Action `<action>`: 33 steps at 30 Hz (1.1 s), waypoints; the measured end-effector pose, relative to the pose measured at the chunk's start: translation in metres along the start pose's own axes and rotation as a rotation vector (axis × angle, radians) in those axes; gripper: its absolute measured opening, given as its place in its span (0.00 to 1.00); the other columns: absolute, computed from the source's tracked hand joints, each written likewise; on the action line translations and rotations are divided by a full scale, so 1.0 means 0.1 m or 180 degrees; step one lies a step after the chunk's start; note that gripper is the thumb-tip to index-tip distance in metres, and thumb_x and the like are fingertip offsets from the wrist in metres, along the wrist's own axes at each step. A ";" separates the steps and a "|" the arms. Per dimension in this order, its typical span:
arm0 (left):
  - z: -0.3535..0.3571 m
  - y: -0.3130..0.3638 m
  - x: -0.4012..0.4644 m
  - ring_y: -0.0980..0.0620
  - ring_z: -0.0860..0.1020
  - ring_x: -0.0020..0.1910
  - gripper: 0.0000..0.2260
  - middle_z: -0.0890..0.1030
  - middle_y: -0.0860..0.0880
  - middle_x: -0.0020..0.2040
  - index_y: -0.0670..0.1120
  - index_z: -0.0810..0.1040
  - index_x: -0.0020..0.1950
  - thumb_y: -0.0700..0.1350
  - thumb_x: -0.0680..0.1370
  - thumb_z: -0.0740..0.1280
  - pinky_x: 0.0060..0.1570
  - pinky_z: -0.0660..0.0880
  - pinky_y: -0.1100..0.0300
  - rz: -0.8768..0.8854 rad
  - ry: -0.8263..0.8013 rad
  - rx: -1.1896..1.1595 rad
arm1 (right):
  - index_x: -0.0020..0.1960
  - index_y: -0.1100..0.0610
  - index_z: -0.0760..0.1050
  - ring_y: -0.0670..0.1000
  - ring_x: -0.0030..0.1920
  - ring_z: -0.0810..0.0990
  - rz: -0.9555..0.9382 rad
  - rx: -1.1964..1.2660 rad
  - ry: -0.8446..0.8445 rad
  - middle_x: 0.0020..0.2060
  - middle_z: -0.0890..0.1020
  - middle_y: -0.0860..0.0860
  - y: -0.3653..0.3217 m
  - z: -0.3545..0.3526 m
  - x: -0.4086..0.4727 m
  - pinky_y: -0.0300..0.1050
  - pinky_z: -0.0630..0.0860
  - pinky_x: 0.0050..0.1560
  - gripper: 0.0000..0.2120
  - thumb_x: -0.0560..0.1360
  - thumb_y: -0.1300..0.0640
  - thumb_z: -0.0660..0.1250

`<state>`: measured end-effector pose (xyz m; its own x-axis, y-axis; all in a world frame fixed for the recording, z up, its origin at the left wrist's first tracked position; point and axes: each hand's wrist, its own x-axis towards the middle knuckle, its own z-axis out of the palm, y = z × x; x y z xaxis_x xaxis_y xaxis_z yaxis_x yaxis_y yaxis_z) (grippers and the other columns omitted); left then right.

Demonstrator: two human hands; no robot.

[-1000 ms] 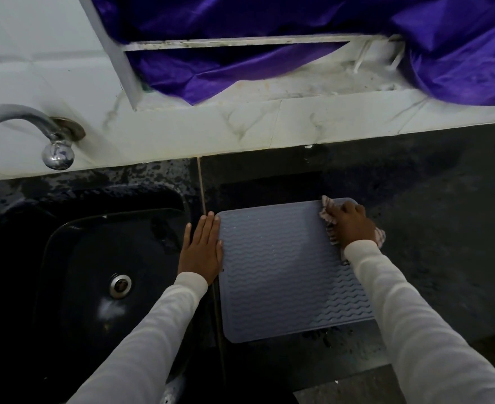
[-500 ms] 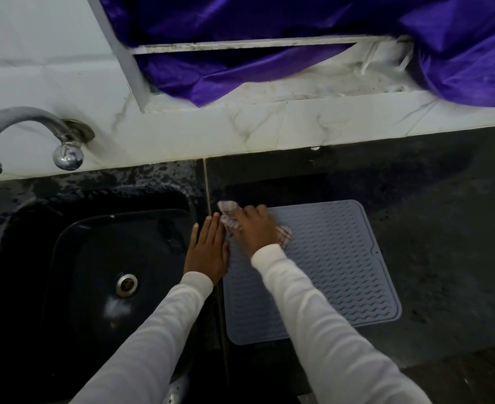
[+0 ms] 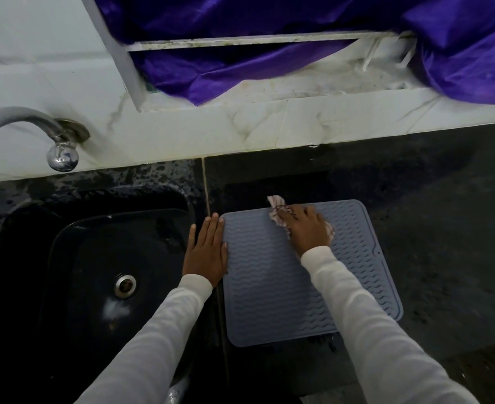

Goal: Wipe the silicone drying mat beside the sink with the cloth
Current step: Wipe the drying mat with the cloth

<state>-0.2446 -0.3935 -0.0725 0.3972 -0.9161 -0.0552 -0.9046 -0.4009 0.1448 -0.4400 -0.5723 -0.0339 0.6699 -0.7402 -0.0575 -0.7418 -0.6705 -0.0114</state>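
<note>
1. At the far left a metal tap (image 3: 21,126) curves out from the pale tiled wall (image 3: 36,62) over the black sink (image 3: 74,258), whose drain (image 3: 125,286) shows in the basin floor; the rim behind it is spotted with water.

2. The left hand (image 3: 207,252) lies flat with fingers straight and together on the dark desk (image 3: 444,228), between sink and mat, its thumb side touching the mat's left edge. It holds nothing; I judge it is there to pin the mat so it does not slide under the rubbing.

3. The silicone drying mat (image 3: 269,287) lies flat on the desk just right of the sink, grey-blue with wavy ridges.

4. The right hand (image 3: 306,228) presses a bunched cloth (image 3: 275,204) onto the mat's far edge, near the middle of that edge. The fingers are curled over the cloth, gripping it, so the palm can bear down while it wipes. Cloth ends stick out on both sides of the hand.

5. The wipe looks underway along the top strip; the nearer rows lie below the hand.

6. Behind, purple fabric (image 3: 269,24) hangs over the window ledge (image 3: 298,83), well apart from the work.
</note>
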 end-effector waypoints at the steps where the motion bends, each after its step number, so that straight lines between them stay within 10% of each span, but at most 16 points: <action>1: 0.00 0.00 0.00 0.50 0.50 0.79 0.27 0.51 0.48 0.80 0.46 0.49 0.80 0.52 0.82 0.44 0.76 0.44 0.46 0.0000 0.0015 -0.0009 | 0.66 0.51 0.74 0.64 0.55 0.75 0.0052 -0.0066 -0.0013 0.61 0.76 0.57 0.11 -0.01 -0.01 0.59 0.74 0.54 0.24 0.71 0.60 0.69; 19: 0.01 0.02 0.00 0.50 0.47 0.79 0.27 0.49 0.48 0.80 0.46 0.48 0.80 0.53 0.82 0.44 0.76 0.43 0.46 -0.0015 0.0017 -0.0050 | 0.62 0.51 0.78 0.65 0.55 0.71 0.1910 0.0595 0.0225 0.55 0.75 0.59 1.35 -0.18 -0.08 0.58 0.74 0.49 0.15 0.77 0.58 0.62; 28: -0.01 0.01 0.00 0.48 0.49 0.79 0.28 0.51 0.46 0.80 0.45 0.51 0.80 0.53 0.81 0.45 0.76 0.43 0.45 0.0046 -0.0082 0.0141 | 0.65 0.50 0.76 0.62 0.55 0.78 -0.0096 0.1586 0.0194 0.59 0.78 0.60 -1.09 -0.10 -0.18 0.56 0.77 0.55 0.18 0.78 0.50 0.59; 33: 0.00 -0.02 0.00 0.46 0.51 0.78 0.27 0.53 0.45 0.80 0.45 0.51 0.79 0.52 0.80 0.46 0.75 0.46 0.44 0.0112 -0.0065 0.0218 | 0.69 0.53 0.71 0.64 0.64 0.71 0.0041 0.1238 -0.0305 0.70 0.68 0.60 -1.32 0.03 -0.12 0.60 0.74 0.59 0.20 0.77 0.55 0.63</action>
<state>-0.2429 -0.3933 -0.0726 0.3622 -0.9293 -0.0716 -0.9267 -0.3673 0.0791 -0.3503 -0.4744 -0.0350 0.6683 -0.7280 -0.1527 -0.7185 -0.5786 -0.3860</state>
